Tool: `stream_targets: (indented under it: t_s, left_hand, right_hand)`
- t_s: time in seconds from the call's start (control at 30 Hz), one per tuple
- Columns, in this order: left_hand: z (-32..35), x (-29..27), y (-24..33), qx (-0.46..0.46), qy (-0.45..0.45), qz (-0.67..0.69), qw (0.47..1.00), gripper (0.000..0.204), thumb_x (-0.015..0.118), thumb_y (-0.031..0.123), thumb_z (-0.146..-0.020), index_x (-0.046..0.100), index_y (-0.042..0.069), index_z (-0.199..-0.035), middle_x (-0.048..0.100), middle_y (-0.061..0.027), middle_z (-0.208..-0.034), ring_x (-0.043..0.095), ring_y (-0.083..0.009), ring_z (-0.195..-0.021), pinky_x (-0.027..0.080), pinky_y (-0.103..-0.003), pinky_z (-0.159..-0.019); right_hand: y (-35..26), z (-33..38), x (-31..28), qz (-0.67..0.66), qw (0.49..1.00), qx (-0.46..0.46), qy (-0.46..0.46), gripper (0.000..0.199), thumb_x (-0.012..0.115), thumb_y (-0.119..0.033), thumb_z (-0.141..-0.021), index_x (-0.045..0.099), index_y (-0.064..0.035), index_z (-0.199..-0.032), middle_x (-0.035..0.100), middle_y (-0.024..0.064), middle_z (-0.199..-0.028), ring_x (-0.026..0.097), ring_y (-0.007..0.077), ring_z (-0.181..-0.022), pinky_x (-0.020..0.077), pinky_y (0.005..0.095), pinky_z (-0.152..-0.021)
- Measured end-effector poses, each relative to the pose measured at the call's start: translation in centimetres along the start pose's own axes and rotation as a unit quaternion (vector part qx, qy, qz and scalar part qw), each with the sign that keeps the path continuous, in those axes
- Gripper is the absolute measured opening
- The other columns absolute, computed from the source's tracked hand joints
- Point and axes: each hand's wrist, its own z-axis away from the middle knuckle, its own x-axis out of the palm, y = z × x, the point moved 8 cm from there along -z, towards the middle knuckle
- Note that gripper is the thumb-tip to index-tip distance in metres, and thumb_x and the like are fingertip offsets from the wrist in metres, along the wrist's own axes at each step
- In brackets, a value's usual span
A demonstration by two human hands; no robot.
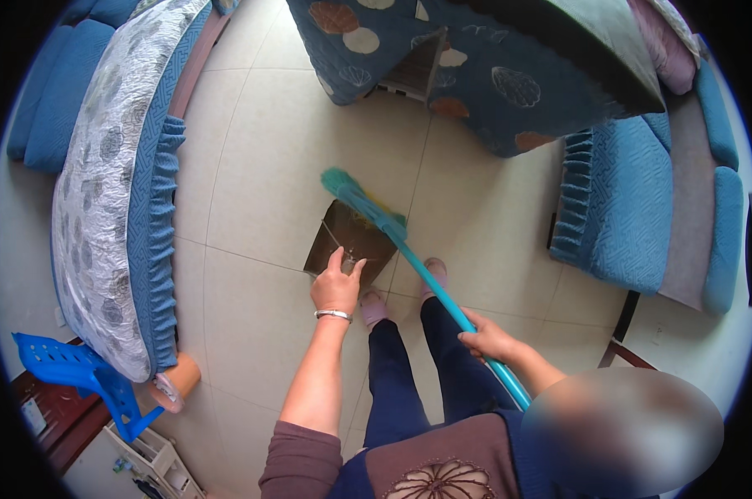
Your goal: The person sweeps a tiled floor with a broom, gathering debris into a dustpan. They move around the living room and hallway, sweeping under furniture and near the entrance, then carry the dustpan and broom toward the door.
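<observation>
Brown shirt (442,445) nearest. Right hand (486,336) wrapped round teal broom (435,288), bristles (359,200) over far edge of dustpan (379,249). Left hand (335,288) above dustpan, narrowed; grip unclear.

The right hand (487,337) grips a turquoise broom (434,284); its bristles spread beyond the left hand (336,291), which is over a dark dustpan (378,248). Well left of that hand stands a blue plastic chair (83,370).

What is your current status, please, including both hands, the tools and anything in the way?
Right hand gripping broom handle. Left hand over dustpan, grip unclear. Broom head overlaps dustpan's far edge in view; feet close by.
</observation>
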Motion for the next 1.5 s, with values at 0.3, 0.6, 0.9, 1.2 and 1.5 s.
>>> stream_targets:
  t_s: [0.3,0.6,0.9,1.2,1.5]
  left_hand:
    - [-2.3,-1.6,8.5,0.121,0.047,-0.027,0.991,0.062,0.068,0.038,-0.075,0.046,0.009,-0.125,0.055,-0.0154,-0.113,0.052,-0.0328,-0.104,0.04,-0.045,-0.086]
    - [11.9,3.4,18.2,0.175,-0.307,0.424,0.834,0.053,0.063,0.027,-0.083,0.043,0.005,-0.128,0.056,-0.0118,-0.109,0.056,-0.0204,-0.098,0.047,-0.033,-0.084]
    - [26.2,12.8,23.8,0.088,-0.642,0.435,0.625,0.091,0.064,0.03,-0.083,0.0,0.005,-0.142,0.051,-0.0256,-0.12,0.053,-0.0333,-0.112,0.044,-0.036,-0.092]
    - [27.8,15.3,22.7,0.204,-0.669,0.37,0.611,0.073,0.057,0.04,-0.086,0.02,0.005,-0.139,0.053,-0.0233,-0.119,0.055,-0.0306,-0.11,0.044,-0.034,-0.092]
    - [28.2,16.2,21.6,0.18,-0.641,0.4,0.63,0.073,0.055,0.039,-0.088,0.016,0.008,-0.141,0.05,-0.0229,-0.122,0.054,-0.03,-0.111,0.044,-0.035,-0.09]
  right_hand:
    - [-11.6,-3.0,-11.3,0.219,0.943,-0.107,0.228,0.063,0.052,-0.015,-0.08,0.029,-0.0046,-0.138,0.058,0.0125,-0.07,0.053,0.0178,-0.05,0.0463,0.0324,-0.045]
    - [-23.6,-7.1,-23.9,0.274,0.856,-0.222,0.378,0.048,0.056,-0.016,-0.075,0.048,-0.0052,-0.122,0.06,0.0145,-0.074,0.057,0.0218,-0.053,0.0466,0.0354,-0.051]
    - [-21.5,-11.2,-24.6,0.295,0.833,-0.257,0.392,0.044,0.055,-0.021,-0.08,0.048,-0.0079,-0.122,0.061,0.0193,-0.088,0.06,0.0338,-0.08,0.0482,0.0386,-0.071]
    - [-11.6,-3.9,-27.2,0.194,0.908,-0.196,0.315,0.052,0.056,-0.016,-0.08,0.043,-0.0032,-0.129,0.053,0.0049,-0.064,0.046,0.0113,-0.043,0.0393,0.0276,-0.04]
    - [-13.5,-5.5,-25.2,0.096,0.921,-0.243,0.29,0.04,0.055,-0.016,-0.081,0.049,0.0006,-0.118,0.052,0.0044,-0.061,0.048,0.0122,-0.043,0.0398,0.0274,-0.04]
